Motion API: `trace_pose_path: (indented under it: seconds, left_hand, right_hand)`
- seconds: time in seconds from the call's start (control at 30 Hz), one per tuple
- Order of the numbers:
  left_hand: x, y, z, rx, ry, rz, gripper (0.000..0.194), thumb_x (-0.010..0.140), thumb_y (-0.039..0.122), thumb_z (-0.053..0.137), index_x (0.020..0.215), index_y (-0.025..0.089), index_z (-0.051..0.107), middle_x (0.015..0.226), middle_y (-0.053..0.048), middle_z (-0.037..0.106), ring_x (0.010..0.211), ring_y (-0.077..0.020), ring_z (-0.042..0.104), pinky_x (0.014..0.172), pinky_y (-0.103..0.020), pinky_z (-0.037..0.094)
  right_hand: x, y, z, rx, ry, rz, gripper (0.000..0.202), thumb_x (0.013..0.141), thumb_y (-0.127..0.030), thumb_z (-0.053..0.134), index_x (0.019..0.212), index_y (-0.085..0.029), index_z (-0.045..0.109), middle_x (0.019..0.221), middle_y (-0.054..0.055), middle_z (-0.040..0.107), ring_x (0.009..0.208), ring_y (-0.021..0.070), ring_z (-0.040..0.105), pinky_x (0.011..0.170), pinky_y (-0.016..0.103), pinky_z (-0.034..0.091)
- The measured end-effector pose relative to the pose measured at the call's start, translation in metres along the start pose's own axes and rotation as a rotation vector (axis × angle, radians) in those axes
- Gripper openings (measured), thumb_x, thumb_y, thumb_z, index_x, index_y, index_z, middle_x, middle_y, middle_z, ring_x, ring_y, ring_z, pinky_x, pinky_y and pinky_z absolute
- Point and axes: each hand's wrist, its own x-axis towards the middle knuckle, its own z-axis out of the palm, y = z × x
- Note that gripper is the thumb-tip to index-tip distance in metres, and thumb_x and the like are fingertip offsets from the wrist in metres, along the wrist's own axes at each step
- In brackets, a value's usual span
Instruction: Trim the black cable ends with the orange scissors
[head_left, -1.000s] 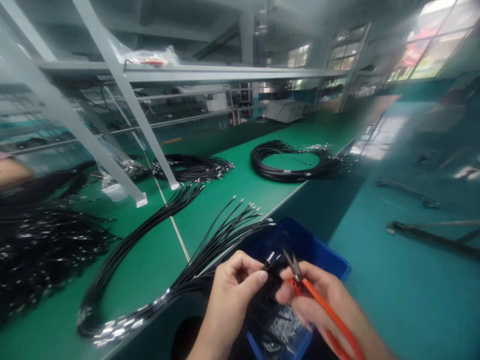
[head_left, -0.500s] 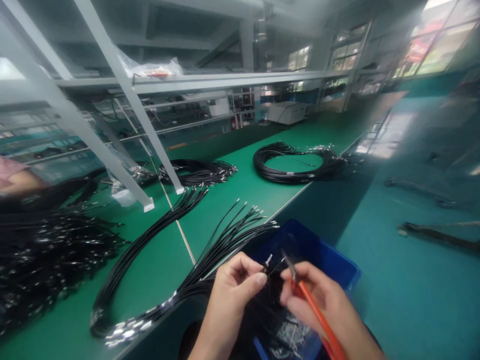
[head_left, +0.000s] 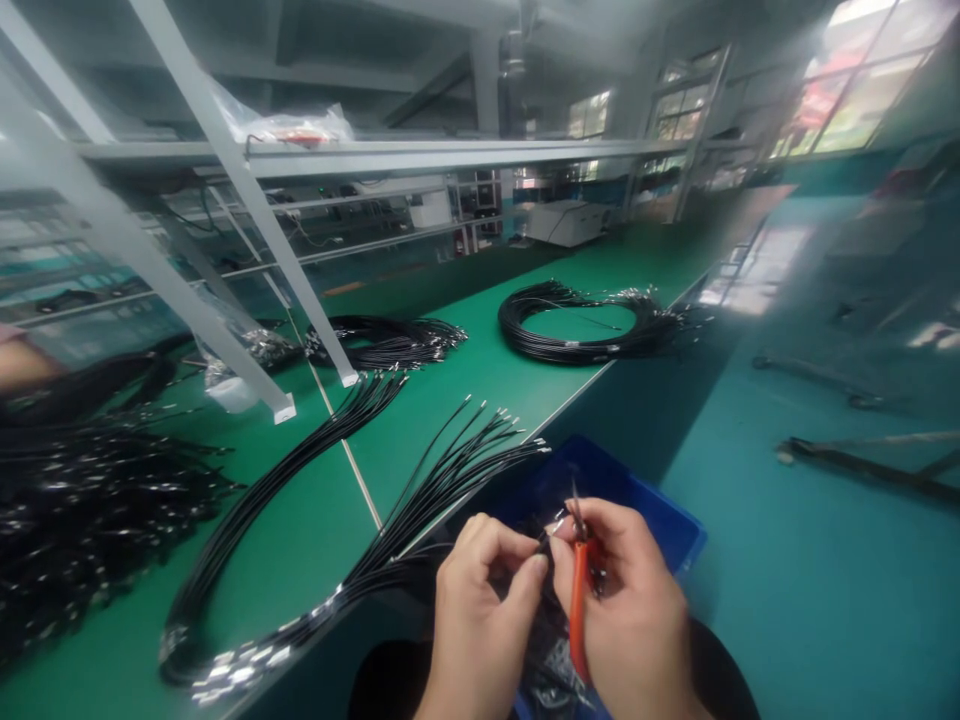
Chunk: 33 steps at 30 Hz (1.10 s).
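The right hand, gripping orange-handled cutters, has moved in beside the left hand, which pinches, apparently, a black cable over a blue bin; cable coils lie on the counter.

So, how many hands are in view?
2: the left hand at bottom centre and the right hand beside it, holding orange-handled cutters. The co-worker's arm at left shows no hand.

Single view, riding up at head height, facing forward and down! Left grip and right grip loom close, bin just below, tabletop stretching left and beyond the grip, floor right, shelf higher, farther off.
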Motion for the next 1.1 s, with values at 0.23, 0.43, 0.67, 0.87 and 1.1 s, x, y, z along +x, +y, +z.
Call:
trace_pose_path:
  seconds: [0.23, 0.43, 0.67, 0.87, 1.1]
  left_hand:
    - [0.0, -0.005, -0.003, -0.111, 0.043, -0.048, 0.01, 0.073, 0.019, 0.063, 0.063, 0.02, 0.061, 0.065, -0.001, 0.057, 0.062, -0.0167, 0.053, 0.058, -0.025, 0.04]
    - [0.011, -0.011, -0.019, -0.46, -0.057, -0.209, 0.01, 0.071, 0.024, 0.068, 0.068, 0.016, 0.063, 0.065, 0.001, 0.059, 0.065, -0.0136, 0.051, 0.063, -0.022, 0.038]
    - [0.017, -0.012, -0.025, -0.626, -0.111, -0.254, 0.005, 0.069, 0.019, 0.069, 0.068, 0.016, 0.065, 0.066, 0.002, 0.057, 0.065, -0.0102, 0.045, 0.063, -0.019, 0.035]
    - [0.014, -0.018, -0.027, -0.611, -0.188, -0.224, 0.004, 0.073, 0.019, 0.066, 0.071, 0.016, 0.065, 0.069, 0.002, 0.056, 0.069, -0.0116, 0.045, 0.066, -0.021, 0.036]
    - [0.014, -0.02, -0.027, -0.611, -0.213, -0.203, 0.003, 0.075, 0.018, 0.066, 0.073, 0.017, 0.065, 0.071, 0.002, 0.059, 0.069, -0.0115, 0.048, 0.067, -0.021, 0.037]
  right_hand:
    - [-0.008, -0.01, -0.002, -0.21, -0.073, -0.259, 0.021, 0.077, -0.011, 0.055, 0.092, -0.025, 0.058, 0.078, 0.005, 0.067, 0.066, 0.0212, 0.06, 0.067, 0.033, 0.048]
    - [0.005, -0.002, -0.023, 0.305, -0.593, 0.319, 0.028, 0.066, -0.011, 0.065, 0.091, -0.022, 0.058, 0.077, 0.003, 0.067, 0.07, 0.0191, 0.062, 0.059, 0.027, 0.048]
    - [0.017, 0.011, -0.034, 0.636, -0.988, 0.691, 0.038, 0.06, -0.035, 0.074, 0.087, -0.014, 0.057, 0.068, 0.006, 0.071, 0.036, 0.0031, 0.041, 0.035, 0.014, 0.029]
    - [0.019, 0.007, -0.027, 0.69, -1.035, 0.704, 0.033, 0.066, -0.029, 0.07, 0.089, -0.012, 0.055, 0.07, 0.009, 0.07, 0.034, 0.0022, 0.041, 0.034, 0.014, 0.029]
    - [0.017, 0.011, -0.025, 0.756, -1.003, 0.706, 0.039, 0.069, -0.036, 0.071, 0.094, -0.012, 0.053, 0.071, 0.01, 0.07, 0.034, 0.0021, 0.04, 0.035, 0.015, 0.027]
